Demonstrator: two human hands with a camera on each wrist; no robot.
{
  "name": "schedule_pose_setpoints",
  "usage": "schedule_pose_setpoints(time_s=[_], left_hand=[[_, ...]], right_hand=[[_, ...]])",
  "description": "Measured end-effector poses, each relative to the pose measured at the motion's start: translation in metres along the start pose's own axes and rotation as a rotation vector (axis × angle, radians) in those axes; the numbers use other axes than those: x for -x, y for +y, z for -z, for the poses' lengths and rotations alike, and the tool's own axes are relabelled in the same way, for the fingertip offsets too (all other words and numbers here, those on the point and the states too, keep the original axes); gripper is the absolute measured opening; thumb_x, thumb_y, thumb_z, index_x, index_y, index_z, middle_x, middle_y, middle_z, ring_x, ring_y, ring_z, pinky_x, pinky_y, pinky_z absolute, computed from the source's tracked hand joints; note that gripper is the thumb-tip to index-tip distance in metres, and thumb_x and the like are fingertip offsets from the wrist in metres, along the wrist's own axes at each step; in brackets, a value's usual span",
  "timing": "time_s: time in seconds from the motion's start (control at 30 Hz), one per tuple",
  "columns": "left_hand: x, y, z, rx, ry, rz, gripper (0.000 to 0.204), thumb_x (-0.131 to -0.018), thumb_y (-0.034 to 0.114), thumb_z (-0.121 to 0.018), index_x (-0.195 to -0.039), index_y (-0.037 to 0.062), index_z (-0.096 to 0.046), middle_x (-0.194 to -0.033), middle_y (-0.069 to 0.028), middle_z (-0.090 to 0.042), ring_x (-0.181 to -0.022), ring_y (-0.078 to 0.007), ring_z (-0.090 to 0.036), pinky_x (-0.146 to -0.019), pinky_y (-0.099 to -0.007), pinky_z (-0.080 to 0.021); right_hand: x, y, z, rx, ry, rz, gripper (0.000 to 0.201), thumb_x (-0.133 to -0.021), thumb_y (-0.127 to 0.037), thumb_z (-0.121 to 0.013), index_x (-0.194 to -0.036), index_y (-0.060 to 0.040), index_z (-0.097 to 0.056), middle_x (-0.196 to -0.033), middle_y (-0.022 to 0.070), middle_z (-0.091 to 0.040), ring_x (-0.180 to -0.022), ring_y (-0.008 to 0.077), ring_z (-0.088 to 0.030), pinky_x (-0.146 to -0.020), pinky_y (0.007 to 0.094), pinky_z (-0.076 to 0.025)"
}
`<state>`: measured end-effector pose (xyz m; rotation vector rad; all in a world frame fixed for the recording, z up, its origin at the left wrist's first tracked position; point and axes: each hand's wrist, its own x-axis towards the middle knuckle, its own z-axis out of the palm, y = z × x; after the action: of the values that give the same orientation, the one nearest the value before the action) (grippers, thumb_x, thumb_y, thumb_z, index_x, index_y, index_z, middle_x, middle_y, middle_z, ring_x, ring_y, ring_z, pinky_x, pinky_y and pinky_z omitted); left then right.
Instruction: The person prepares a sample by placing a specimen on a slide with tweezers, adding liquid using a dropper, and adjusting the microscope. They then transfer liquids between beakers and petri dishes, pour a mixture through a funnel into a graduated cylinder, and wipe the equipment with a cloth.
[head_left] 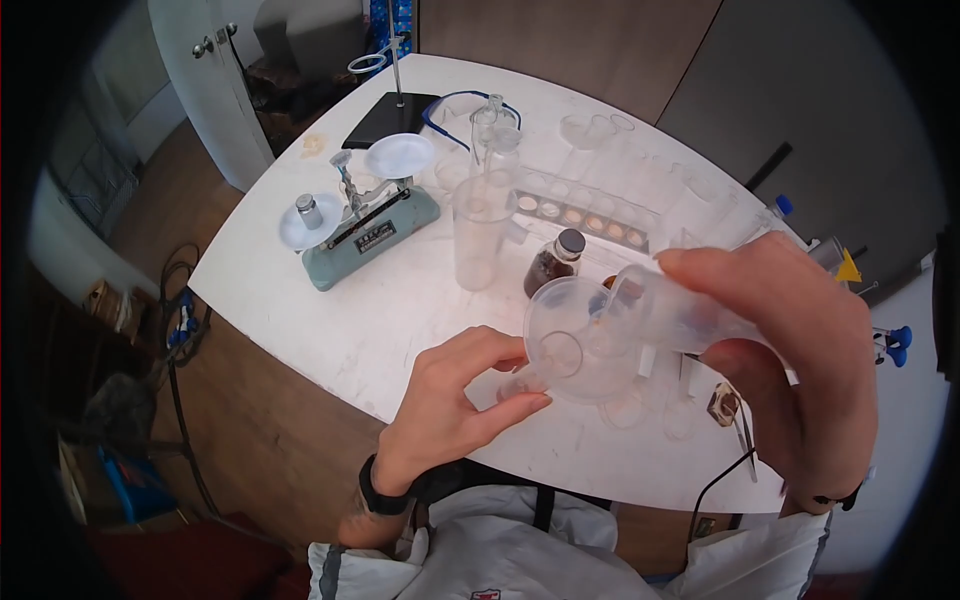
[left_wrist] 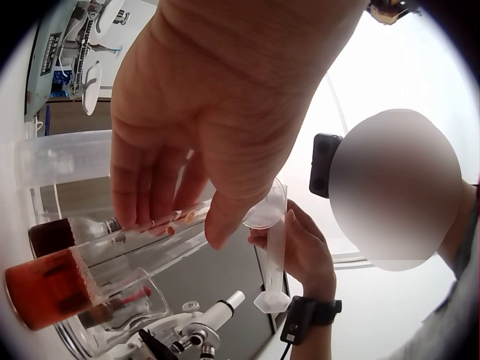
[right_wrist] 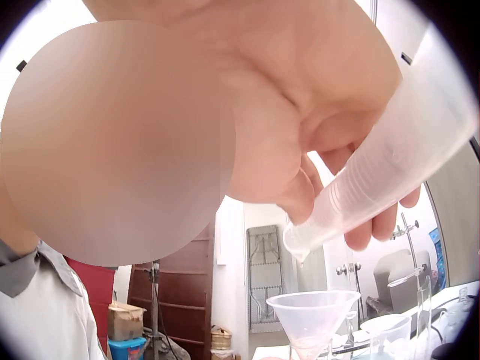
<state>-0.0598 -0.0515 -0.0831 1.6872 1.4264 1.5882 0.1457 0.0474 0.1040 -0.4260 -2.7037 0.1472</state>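
Note:
My right hand (head_left: 810, 340) grips a translucent plastic graduated cylinder (head_left: 690, 310), tilted mouth-down over a clear funnel (head_left: 580, 345). In the right wrist view a small drop hangs from the cylinder's lip, just above the funnel. My left hand (head_left: 450, 390) curls its thumb and fingers round the upper part of a tall clear vessel (left_wrist: 142, 266), right at the funnel's lower side. Red-orange liquid (left_wrist: 49, 292) fills the bottom of that vessel. A dark bottle (head_left: 553, 262) with a black cap stands behind the funnel.
A green two-pan balance (head_left: 370, 240) with a weight (head_left: 308, 212) on one pan stands at left. Behind are another plastic cylinder (head_left: 475, 250), a sample rack (head_left: 585, 220), blue-framed goggles (head_left: 425, 112) and a ring stand (head_left: 380, 120). A microscope (left_wrist: 202, 326) shows in the left wrist view.

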Motion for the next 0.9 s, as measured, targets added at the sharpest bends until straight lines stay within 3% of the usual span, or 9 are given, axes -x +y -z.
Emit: schedule_pose_setpoints(time_s=[0.13,0.3,0.4,0.57,0.67,0.7,0.8,0.9], left_hand=[[0.002,-0.002,0.001,-0.025,0.002,0.009,0.034,-0.077,0.009,-0.088,-0.107,0.0012,-0.074,-0.092,-0.0114,-0.074,-0.082,-0.0222,-0.07,-0.076,-0.0319,-0.056],[0.01,0.002,0.013,-0.038,0.053,0.066,0.035,-0.076,0.006,-0.089,-0.108,-0.0006,-0.074,-0.095,-0.0101,-0.077,-0.086,-0.0167,-0.072,-0.08,-0.029,-0.056],[0.018,0.008,0.018,0.085,0.15,0.179,0.035,-0.077,0.005,-0.089,-0.107,-0.0028,-0.073,-0.095,-0.0088,-0.077,-0.09,-0.0141,-0.072,-0.082,-0.0287,-0.056],[0.026,0.011,0.026,0.086,0.198,0.219,0.036,-0.078,0.004,-0.089,-0.108,-0.0049,-0.072,-0.094,-0.0076,-0.076,-0.089,-0.0146,-0.071,-0.082,-0.0298,-0.055],[0.026,0.009,0.029,0.069,0.182,0.207,0.037,-0.078,0.004,-0.089,-0.109,-0.0055,-0.071,-0.094,-0.0074,-0.075,-0.088,-0.0144,-0.07,-0.083,-0.0302,-0.055],[0.026,0.008,0.029,0.065,0.177,0.199,0.037,-0.078,0.004,-0.089,-0.109,-0.0057,-0.071,-0.094,-0.0075,-0.075,-0.087,-0.0142,-0.07,-0.083,-0.0303,-0.055],[0.025,0.006,0.029,0.056,0.196,0.199,0.037,-0.078,0.004,-0.089,-0.109,-0.006,-0.071,-0.094,-0.0075,-0.075,-0.087,-0.0142,-0.07,-0.082,-0.0305,-0.055],[0.028,0.003,0.032,0.034,0.151,0.252,0.044,-0.076,0.004,-0.089,-0.115,-0.005,-0.07,-0.114,-0.0153,-0.074,-0.104,-0.0236,-0.071,-0.093,-0.0362,-0.055]], right_hand=[[0.011,0.006,-0.001,-0.256,0.285,-0.179,0.058,-0.095,-0.033,-0.073,-0.134,0.0073,-0.056,-0.099,0.0134,-0.071,-0.092,0.0214,-0.068,-0.08,0.0352,-0.053],[0.007,0.021,-0.012,-0.667,0.323,-0.223,0.068,-0.096,-0.031,-0.071,-0.147,0.0038,-0.043,-0.1,0.0132,-0.071,-0.096,0.0184,-0.07,-0.085,0.0314,-0.056],[0.004,0.022,-0.013,-0.839,0.206,-0.281,0.053,-0.097,-0.013,-0.068,-0.142,0.0008,-0.045,-0.105,0.0134,-0.071,-0.1,0.0182,-0.072,-0.087,0.0313,-0.057],[0.0,0.028,-0.049,-0.869,0.124,-0.256,0.032,-0.095,-0.004,-0.067,-0.122,-0.0013,-0.05,-0.101,0.0131,-0.072,-0.096,0.0151,-0.071,-0.079,0.0286,-0.055],[-0.001,0.034,-0.067,-0.723,0.115,-0.206,0.032,-0.092,-0.007,-0.07,-0.115,0.0023,-0.05,-0.09,0.0231,-0.071,-0.074,0.0375,-0.069,-0.066,0.0417,-0.052],[-0.003,0.035,-0.067,-0.715,0.052,-0.253,0.035,-0.089,-0.012,-0.072,-0.114,0.0017,-0.05,-0.092,0.027,-0.07,-0.078,0.0443,-0.068,-0.069,0.0461,-0.051],[-0.001,0.044,-0.085,-0.625,0.051,-0.214,0.035,-0.09,-0.012,-0.071,-0.115,0.0012,-0.051,-0.091,0.0271,-0.069,-0.082,0.045,-0.068,-0.071,0.0487,-0.05],[-0.002,0.048,-0.097,-0.622,0.015,-0.233,0.034,-0.09,-0.011,-0.071,-0.115,0.001,-0.05,-0.089,0.0273,-0.068,-0.084,0.0456,-0.068,-0.074,0.0503,-0.049]])
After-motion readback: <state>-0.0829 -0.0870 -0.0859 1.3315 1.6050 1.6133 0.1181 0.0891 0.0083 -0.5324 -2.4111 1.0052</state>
